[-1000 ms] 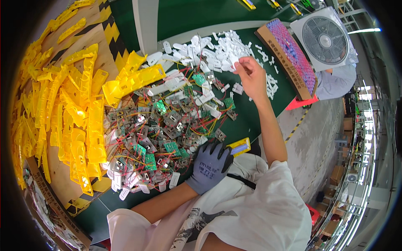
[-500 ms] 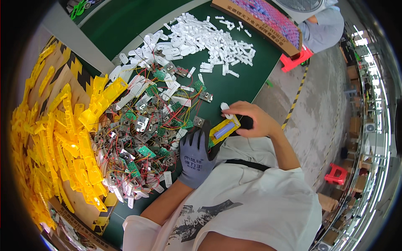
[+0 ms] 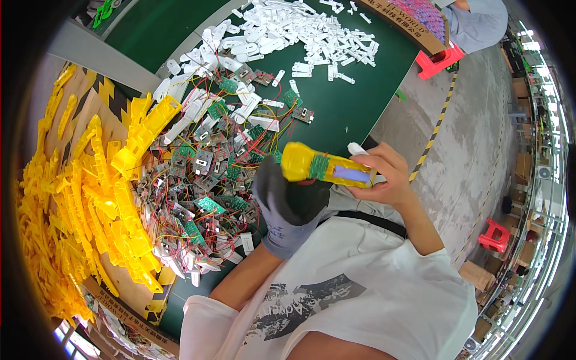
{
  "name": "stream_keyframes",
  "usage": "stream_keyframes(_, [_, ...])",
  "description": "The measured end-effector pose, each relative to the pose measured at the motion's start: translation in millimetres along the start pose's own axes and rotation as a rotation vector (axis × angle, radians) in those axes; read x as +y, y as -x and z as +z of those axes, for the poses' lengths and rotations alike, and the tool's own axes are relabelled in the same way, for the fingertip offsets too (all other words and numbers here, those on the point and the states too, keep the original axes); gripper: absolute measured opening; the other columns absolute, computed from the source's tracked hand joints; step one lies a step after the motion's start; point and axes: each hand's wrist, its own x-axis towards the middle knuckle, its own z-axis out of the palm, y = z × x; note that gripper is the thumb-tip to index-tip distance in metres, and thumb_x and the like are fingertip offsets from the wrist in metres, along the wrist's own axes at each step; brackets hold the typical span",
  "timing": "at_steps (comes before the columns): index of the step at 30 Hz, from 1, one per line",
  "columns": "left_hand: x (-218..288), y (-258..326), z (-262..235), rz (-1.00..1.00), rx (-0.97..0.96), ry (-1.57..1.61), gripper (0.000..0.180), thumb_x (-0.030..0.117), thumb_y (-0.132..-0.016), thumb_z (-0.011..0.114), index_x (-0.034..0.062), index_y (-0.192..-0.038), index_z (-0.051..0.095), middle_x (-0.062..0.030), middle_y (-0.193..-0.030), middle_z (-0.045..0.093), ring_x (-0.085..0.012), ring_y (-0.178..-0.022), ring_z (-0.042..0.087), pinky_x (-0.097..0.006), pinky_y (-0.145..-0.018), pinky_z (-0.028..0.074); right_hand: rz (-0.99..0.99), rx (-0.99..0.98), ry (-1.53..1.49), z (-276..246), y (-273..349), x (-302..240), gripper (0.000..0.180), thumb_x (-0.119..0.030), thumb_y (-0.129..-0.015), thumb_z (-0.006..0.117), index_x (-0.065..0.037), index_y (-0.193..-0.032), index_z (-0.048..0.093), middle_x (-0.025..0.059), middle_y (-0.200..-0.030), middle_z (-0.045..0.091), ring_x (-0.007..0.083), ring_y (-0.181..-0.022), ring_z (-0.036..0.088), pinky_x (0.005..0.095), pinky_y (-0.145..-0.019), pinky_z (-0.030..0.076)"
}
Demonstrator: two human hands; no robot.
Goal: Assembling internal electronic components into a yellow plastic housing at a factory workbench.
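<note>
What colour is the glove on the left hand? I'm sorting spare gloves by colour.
Dark grey, seen in the head view: the glove covers the left hand under the yellow housing.

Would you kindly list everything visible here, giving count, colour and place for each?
Torch body: one, yellow with a green board inside, held in both hands at centre.
Small part: one, white, at the right fingertips.
Circuit boards with wires: many, green boards with red and yellow wires, heaped on the table's middle.
Plastic shells: many, yellow, piled at left.
Plastic pieces: many, white, spread at the table's far end.
Table: one, green top.
Stools: two, red, on the floor at right.
Another person: one, grey sleeve, top right.
Left hand: grey glove, under the torch body.
Right hand: bare, gripping the torch body's end.
</note>
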Motion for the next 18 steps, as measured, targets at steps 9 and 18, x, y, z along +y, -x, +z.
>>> stream_keyframes(9, [11,-1,-6,-0.770,-0.030,1.073,0.085,-0.004,-0.077,0.063,0.0072,-0.145,0.013,-0.0158,-0.128,0.045,-0.0252,-0.117,0.049,-0.037,-0.099,0.041,0.236,0.220,-0.159,52,6,-42,0.046,-0.016,-0.058,0.084,-0.002,-0.097,0.064,0.0116,-0.083,0.062,0.0224,-0.070,0.062,0.0292,-0.062,0.050])
stream_keyframes(18, [7,-3,-12,-0.801,-0.089,1.218,0.071,0.000,-0.093,0.040,0.0140,-0.150,0.001,-0.0189,-0.127,0.045,-0.0256,-0.104,0.057,-0.039,-0.085,0.051,0.265,0.037,-0.676,35,14,-39,0.032,-0.011,-0.071,0.075,0.002,-0.098,0.063,0.0107,-0.085,0.060,0.0167,-0.073,0.058,0.0271,-0.065,0.045])
